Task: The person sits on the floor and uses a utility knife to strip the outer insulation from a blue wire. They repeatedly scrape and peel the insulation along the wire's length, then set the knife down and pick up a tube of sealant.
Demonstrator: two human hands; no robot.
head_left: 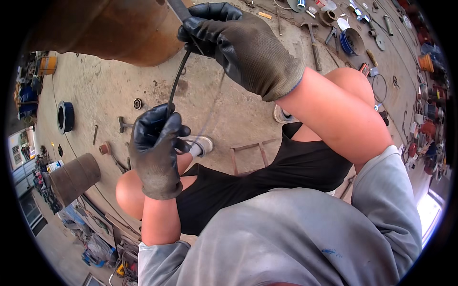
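Both my hands wear dark work gloves with black coated fingers. My left hand (157, 150) is closed in a pinch round the lower end of a thin black cable-like strip (178, 78). The strip bends upward to my right hand (248, 50), higher and to the right, whose closed fingers grip it together with a flat grey metal bar (179, 8). The bar runs out past the top edge, so I cannot tell what tool or part it is. Just left of my right hand is a large rusty drum-like metal body (109, 35), cut off by the top edge.
On the concrete floor lie a hammer (313, 47), a blue-rimmed wheel (352, 42), a bearing ring (138, 103), a smaller hammer (125, 125) and a dark blue ring (66, 117). A rusty drum (75, 178) lies at left. A metal frame (250, 157) sits between my feet.
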